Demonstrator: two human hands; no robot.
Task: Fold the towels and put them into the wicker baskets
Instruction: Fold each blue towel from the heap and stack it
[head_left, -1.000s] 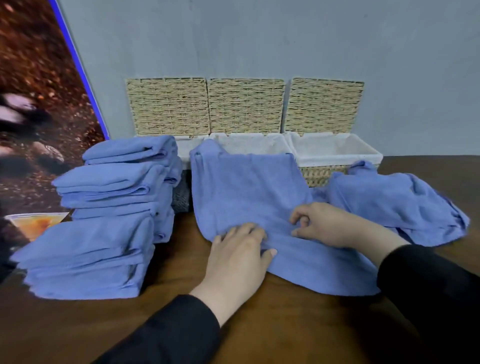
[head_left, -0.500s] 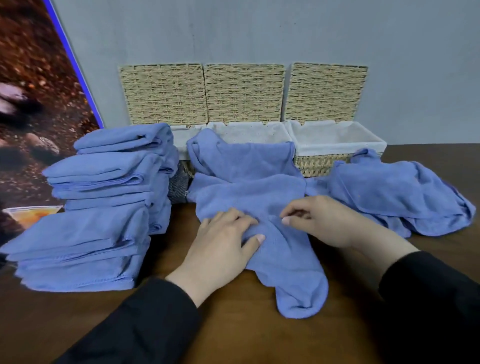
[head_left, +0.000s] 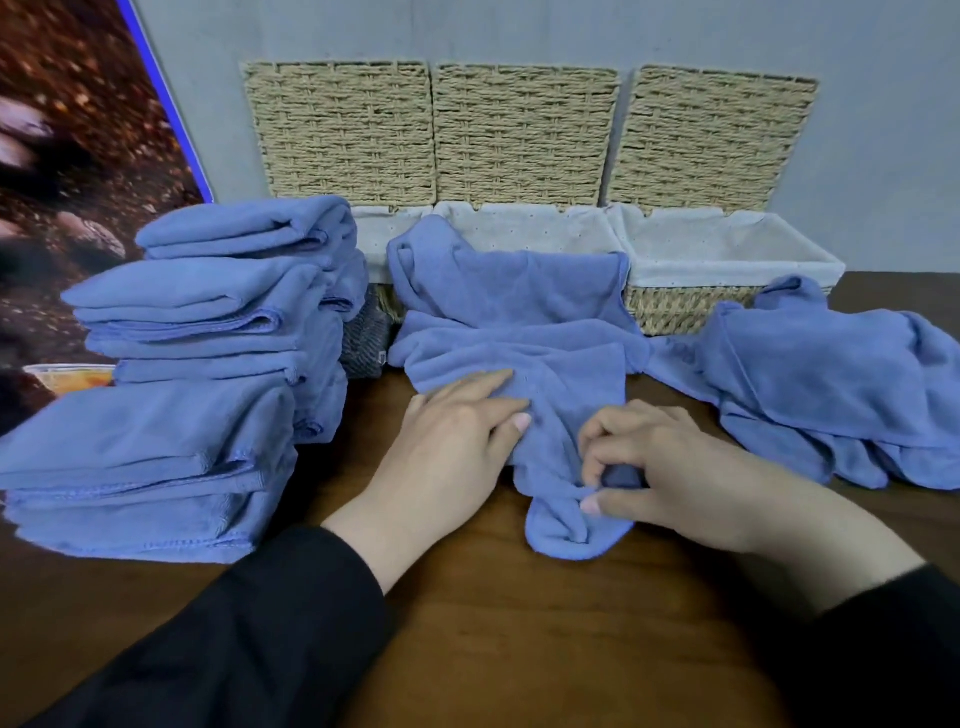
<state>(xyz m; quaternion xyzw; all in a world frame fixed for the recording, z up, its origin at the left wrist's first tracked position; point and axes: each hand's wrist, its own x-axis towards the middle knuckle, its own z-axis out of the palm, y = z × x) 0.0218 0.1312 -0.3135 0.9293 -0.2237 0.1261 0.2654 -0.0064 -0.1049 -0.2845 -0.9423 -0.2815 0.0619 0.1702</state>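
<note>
A blue towel (head_left: 519, 322) lies bunched on the brown table, its far end draped over the middle wicker basket (head_left: 524, 234). My left hand (head_left: 457, 441) rests flat on the towel's left side. My right hand (head_left: 660, 467) pinches the towel's narrow near end between thumb and fingers. Three wicker baskets with white liners stand against the wall with lids upright; the right basket (head_left: 727, 265) looks empty, the left basket (head_left: 374, 234) is partly hidden. A crumpled pile of blue towels (head_left: 831, 384) lies at the right.
Two stacks of folded blue towels (head_left: 197, 374) stand at the left, beside a leaning picture panel (head_left: 72, 156). A small grey item (head_left: 366, 338) sits between the stack and the baskets. The brown table (head_left: 519, 623) reaches to the near edge.
The flat towel has been gathered into a narrow bunch. My right hand slid toward me along it and closed on its near end; my left hand stayed pressing on the towel.
</note>
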